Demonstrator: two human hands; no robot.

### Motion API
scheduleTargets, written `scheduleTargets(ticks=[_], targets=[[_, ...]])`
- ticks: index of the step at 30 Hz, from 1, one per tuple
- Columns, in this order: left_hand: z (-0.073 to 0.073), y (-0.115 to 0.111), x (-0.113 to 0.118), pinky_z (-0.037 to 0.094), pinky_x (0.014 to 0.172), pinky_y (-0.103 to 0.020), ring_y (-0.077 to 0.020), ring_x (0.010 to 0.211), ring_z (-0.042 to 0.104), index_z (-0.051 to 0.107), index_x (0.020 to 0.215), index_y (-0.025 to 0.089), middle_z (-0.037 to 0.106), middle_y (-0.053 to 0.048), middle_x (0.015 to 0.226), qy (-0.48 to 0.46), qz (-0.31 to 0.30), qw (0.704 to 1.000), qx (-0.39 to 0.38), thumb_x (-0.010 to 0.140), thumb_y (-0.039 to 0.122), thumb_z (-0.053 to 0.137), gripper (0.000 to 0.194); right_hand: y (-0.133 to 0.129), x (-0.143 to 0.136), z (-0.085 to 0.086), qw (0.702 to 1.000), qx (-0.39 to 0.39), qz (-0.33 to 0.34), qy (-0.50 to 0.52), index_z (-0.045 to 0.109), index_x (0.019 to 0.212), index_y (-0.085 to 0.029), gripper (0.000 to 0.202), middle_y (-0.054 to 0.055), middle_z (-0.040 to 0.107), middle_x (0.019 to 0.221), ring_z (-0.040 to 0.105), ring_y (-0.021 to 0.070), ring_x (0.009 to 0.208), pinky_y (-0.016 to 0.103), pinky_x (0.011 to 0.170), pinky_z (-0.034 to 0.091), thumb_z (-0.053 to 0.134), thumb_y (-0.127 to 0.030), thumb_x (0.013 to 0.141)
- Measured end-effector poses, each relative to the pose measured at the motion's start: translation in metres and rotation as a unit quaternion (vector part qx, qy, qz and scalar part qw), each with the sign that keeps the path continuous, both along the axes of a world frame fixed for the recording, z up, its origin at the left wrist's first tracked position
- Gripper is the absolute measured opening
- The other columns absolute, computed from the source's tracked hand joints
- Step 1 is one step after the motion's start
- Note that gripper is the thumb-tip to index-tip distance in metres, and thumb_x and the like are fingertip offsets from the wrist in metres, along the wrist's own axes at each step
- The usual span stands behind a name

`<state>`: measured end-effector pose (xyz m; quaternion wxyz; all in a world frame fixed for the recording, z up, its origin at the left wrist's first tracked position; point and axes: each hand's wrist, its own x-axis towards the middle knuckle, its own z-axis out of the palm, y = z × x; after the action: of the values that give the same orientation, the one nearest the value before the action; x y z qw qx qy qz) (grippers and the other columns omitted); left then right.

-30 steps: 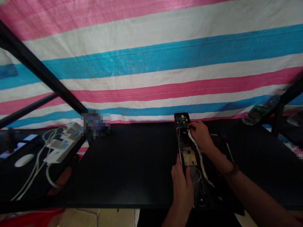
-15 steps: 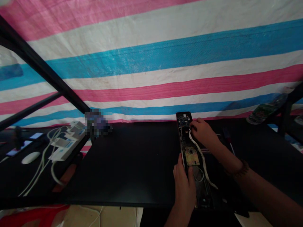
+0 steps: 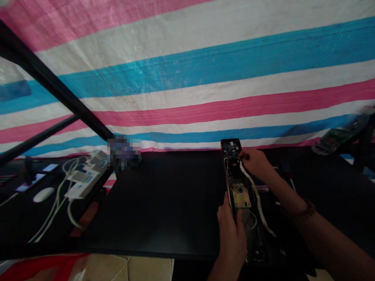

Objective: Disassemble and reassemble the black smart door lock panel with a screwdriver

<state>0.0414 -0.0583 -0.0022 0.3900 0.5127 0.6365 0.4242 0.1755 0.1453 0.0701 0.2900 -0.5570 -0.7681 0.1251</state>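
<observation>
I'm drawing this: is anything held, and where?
The left grip holds the opened device by its lower left side. Whether the right grip holds the white strip near its top is unclear.

Here's the device (image 3: 241, 197) on the table (image 3: 164, 210), sheet (image 3: 187, 86) behind; left hand (image 3: 233, 234) at its left edge, right hand (image 3: 256, 164) at its far right, ribbon (image 3: 258, 199) below that! Bottle (image 3: 334, 138) back right, power strip (image 3: 82, 187) off left, mouse (image 3: 43, 194) left again.

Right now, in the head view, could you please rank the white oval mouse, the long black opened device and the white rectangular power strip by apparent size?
Largest to smallest:
long black opened device, partly covered
white power strip
white oval mouse
</observation>
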Motion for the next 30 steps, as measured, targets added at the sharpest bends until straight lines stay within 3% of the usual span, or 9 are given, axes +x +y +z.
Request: scheduleTargets(ticks=[4, 11, 18, 21, 26, 30], targets=[[-0.001, -0.001, -0.001, 0.031, 0.121, -0.044, -0.0272, 0.147, 0.040, 0.035, 0.158, 0.017, 0.047, -0.015, 0.158, -0.006, -0.004, 1.000, 0.003, 0.104, 0.040, 0.038, 0.059, 0.006, 0.004, 0.004, 0.999, -0.048, 0.018, 0.017, 0.069, 0.074, -0.018, 0.015, 0.000, 0.062, 0.062, 0.055, 0.0163, 0.059, 0.027, 0.063, 0.039, 0.055, -0.013, 0.069], [-0.001, -0.001, -0.001, 0.031, 0.122, -0.045, -0.0280, 0.148, 0.039, 0.037, 0.157, 0.016, 0.045, -0.016, 0.159, -0.012, 0.001, 1.000, 0.001, 0.104, 0.038, 0.039, 0.058, 0.004, 0.000, 0.002, 0.998, 0.023, 0.048, -0.021, 0.068, 0.075, -0.017, 0.020, 0.005, 0.064, 0.076, 0.055, 0.0167, 0.068, 0.027, 0.067, 0.039, 0.050, -0.009, 0.071], [-0.005, 0.001, -0.001, 0.033, 0.121, -0.045, -0.0282, 0.146, 0.042, 0.038, 0.157, 0.016, 0.049, -0.016, 0.156, -0.009, 0.011, 1.000, 0.011, 0.103, 0.038, 0.039, 0.058, 0.003, -0.002, 0.006, 0.998, -0.008, 0.057, -0.036, 0.067, 0.074, -0.018, 0.021, 0.003, 0.064, 0.066, 0.055, 0.0166, 0.063, 0.026, 0.063, 0.037, 0.049, -0.008, 0.074], [-0.004, 0.001, 0.000, 0.033, 0.121, -0.044, -0.0271, 0.145, 0.043, 0.039, 0.156, 0.016, 0.049, -0.016, 0.156, -0.011, 0.015, 1.000, 0.018, 0.103, 0.038, 0.039, 0.058, 0.001, -0.004, 0.007, 0.996, 0.001, 0.042, -0.075, 0.068, 0.078, -0.017, 0.023, 0.006, 0.067, 0.074, 0.060, 0.0190, 0.073, 0.027, 0.069, 0.040, 0.049, -0.005, 0.078], [0.002, 0.001, 0.001, 0.035, 0.120, -0.042, -0.0265, 0.144, 0.044, 0.039, 0.156, 0.015, 0.049, -0.016, 0.156, -0.021, 0.021, 0.999, 0.021, 0.104, 0.041, 0.039, 0.058, -0.007, -0.003, 0.008, 0.991, 0.032, 0.022, -0.126, 0.071, 0.100, -0.014, 0.024, 0.013, 0.062, 0.098, 0.060, 0.0214, 0.085, 0.030, 0.079, 0.045, 0.051, -0.010, 0.087], [0.003, 0.002, 0.000, 0.033, 0.120, -0.041, -0.0262, 0.144, 0.044, 0.038, 0.156, 0.015, 0.048, -0.016, 0.156, -0.024, 0.019, 0.999, 0.026, 0.104, 0.042, 0.040, 0.059, -0.016, -0.001, 0.010, 0.985, 0.073, 0.041, -0.149, 0.072, 0.096, -0.016, 0.020, 0.013, 0.058, 0.107, 0.057, 0.0250, 0.099, 0.033, 0.084, 0.047, 0.054, -0.012, 0.089]])
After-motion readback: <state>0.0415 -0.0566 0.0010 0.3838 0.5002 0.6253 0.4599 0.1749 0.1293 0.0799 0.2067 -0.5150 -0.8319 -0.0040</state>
